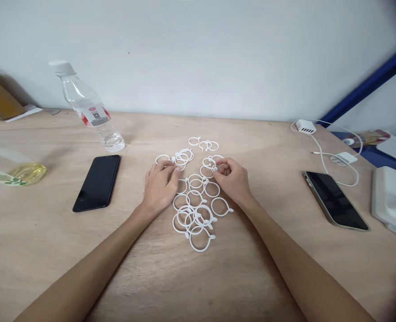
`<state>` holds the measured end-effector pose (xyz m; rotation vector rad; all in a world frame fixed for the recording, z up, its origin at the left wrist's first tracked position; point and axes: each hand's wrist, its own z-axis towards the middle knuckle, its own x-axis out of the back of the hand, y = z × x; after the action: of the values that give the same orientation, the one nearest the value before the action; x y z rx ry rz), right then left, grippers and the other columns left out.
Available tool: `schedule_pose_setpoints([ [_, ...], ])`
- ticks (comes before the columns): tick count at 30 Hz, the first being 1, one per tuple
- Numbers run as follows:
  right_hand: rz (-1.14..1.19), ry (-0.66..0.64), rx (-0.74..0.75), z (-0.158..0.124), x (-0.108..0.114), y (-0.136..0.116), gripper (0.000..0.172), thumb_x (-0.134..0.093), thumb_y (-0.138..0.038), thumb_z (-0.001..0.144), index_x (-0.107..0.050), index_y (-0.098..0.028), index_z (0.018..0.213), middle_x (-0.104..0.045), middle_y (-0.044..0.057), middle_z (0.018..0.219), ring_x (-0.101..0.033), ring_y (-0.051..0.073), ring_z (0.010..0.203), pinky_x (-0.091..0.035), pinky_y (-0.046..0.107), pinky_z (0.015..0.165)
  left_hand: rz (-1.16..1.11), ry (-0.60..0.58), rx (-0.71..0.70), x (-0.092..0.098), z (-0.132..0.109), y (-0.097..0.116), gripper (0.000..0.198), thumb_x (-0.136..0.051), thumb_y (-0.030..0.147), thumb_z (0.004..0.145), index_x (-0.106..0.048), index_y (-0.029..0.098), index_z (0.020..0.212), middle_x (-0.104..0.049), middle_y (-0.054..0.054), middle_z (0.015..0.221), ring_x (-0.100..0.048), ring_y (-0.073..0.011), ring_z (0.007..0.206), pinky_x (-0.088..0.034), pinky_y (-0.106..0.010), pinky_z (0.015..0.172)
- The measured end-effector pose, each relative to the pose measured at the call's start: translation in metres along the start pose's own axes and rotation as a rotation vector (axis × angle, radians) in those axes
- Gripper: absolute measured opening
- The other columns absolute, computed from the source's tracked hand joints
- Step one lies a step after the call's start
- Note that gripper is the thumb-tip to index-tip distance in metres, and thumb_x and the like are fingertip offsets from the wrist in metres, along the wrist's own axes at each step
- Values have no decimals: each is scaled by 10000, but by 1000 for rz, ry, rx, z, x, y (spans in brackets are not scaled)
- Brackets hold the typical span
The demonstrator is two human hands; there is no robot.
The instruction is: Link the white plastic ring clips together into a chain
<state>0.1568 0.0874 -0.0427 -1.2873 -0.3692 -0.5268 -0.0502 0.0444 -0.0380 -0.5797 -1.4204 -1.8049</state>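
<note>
Apparently, the right hand (233, 179) pinches 1 ring (201, 173) by its tab (214, 169), thumb and finger together, at the right of the loose pile of white rings (198, 215) on the desk (144, 277). The left hand (161, 183) lies palm down, fingers bent, by the pile's left edge; I cannot tell whether it grips anything. A light pinch at the tab should avoid dragging overlapping neighbours.
</note>
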Motion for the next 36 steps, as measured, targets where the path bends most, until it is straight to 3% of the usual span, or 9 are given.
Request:
schedule_pose_setpoints([
  [8,-74,-20,-9,0,0,1,222,-593,-256,654,-557,-218,870,-613,-42,588,-528,156,556,-422,307,651,23,-36,20,2,0,2,373,-407,386,935,-739,224,990,-636,-64,1195,-535,-283,1127,-352,-467,1037],
  [13,-177,14,8,-2,0,-2,219,-589,-256,656,-526,-234,865,-579,-53,563,-538,168,568,-408,301,646,13,-32,18,2,-1,3,360,-417,368,937,-730,206,1012,-618,-73,1211,-527,-281,1138,-353,-470,1043],
  [20,-261,-30,-19,-2,-1,-6,225,-564,-299,700,-522,-243,914,-550,-61,549,-527,170,552,-388,290,634,-5,42,-140,3,-1,12,263,-474,284,926,-677,238,1088,-599,-50,1240,-517,-233,1173,-361,-442,1049],
  [22,-259,-38,-31,-2,-1,-7,238,-576,-333,711,-513,-248,924,-563,-60,556,-535,173,554,-379,286,625,-3,-16,-234,2,8,21,268,-468,246,925,-664,241,1108,-605,-44,1254,-524,-225,1170,-365,-439,1044],
  [25,-245,-49,-35,-2,0,-7,277,-597,-400,721,-495,-254,933,-588,-55,575,-550,179,563,-357,278,600,41,-225,-425,-5,32,38,295,-446,203,919,-656,242,1121,-630,-34,1237,-543,-216,1144,-388,-427,1021],
  [30,-252,-52,-28,-2,0,-6,270,-586,-385,732,-481,-254,943,-610,-43,585,-576,198,598,-316,270,578,151,-457,-557,-23,72,50,270,-510,123,821,-691,189,1009,-694,-54,1080,-597,-217,1064,-447,-360,963],
  [36,-267,-38,-34,-2,-1,-5,272,-566,-314,697,-476,-249,945,-574,-42,570,-559,203,598,-303,271,570,195,-481,-610,-23,83,43,206,-505,95,793,-699,153,834,-698,-69,879,-619,-204,885,-485,-324,855],
])
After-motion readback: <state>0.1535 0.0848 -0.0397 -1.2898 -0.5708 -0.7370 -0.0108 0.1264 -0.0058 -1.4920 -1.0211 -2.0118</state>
